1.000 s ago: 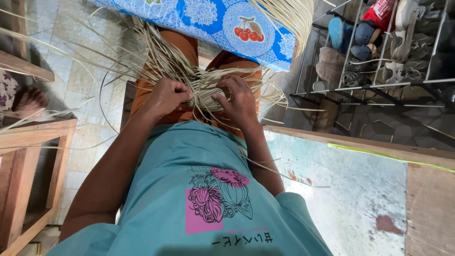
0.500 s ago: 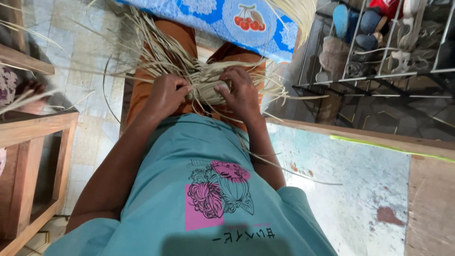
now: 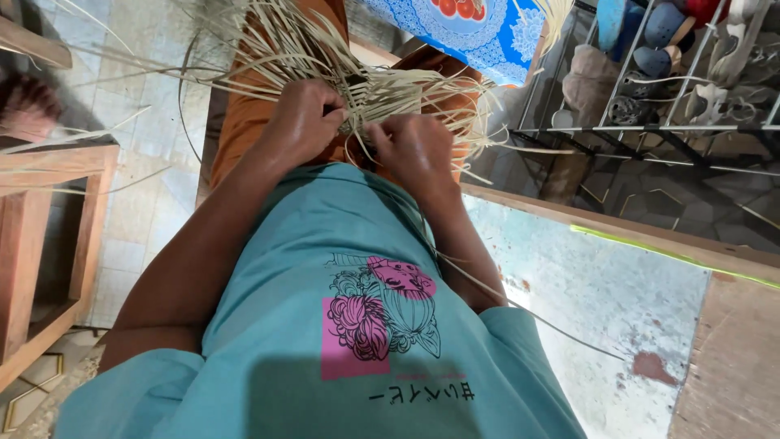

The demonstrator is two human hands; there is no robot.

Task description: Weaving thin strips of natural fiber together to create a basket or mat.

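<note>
Head view: left hand [image 3: 299, 123] and right hand [image 3: 413, 149] are both clamped on the pale woven mat of flat straw strips [image 3: 382, 96] lying on the orange-trousered lap [image 3: 244, 130]. A small woven patch exists beside the hands; long loose strips beyond it remain unwoven.

strips [image 3: 406, 85]: pale straw-tan | shorts [image 3: 244, 134]: burnt orange | tee [image 3: 325, 268]: teal, with a pink-and-black flowery line drawing on the front | cloth [image 3: 479, 24]: bright blue, white lacy flower rounds plus red fruit | wooden frame [image 3: 49, 162]: reddish brown | floor tiles [image 3: 146, 122]: washed-out grey-beige | rack [image 3: 650, 122]: white wire
</note>
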